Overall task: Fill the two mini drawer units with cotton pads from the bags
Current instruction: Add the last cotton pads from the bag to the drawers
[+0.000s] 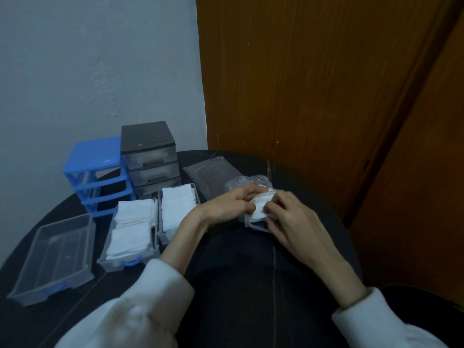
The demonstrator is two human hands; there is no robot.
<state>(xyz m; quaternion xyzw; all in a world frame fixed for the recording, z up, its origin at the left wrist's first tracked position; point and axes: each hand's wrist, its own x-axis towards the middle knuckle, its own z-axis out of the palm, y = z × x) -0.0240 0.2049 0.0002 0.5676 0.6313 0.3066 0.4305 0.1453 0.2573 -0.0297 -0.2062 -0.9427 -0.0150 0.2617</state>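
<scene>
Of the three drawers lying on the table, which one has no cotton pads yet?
The leftmost drawer, clear with a blue handle; the other two hold white pads.

The light was dim, cool and flat; shadows were soft, edges bowed by the wide lens, detail slightly soft.

On the round dark table (313, 187), the blue plastic drawer frame (96, 172) stands left of the grey three-drawer unit (150, 156), with an empty clear drawer (54, 254) and two pad-filled clear drawers (130, 229) (177, 209) lying before them.
</scene>
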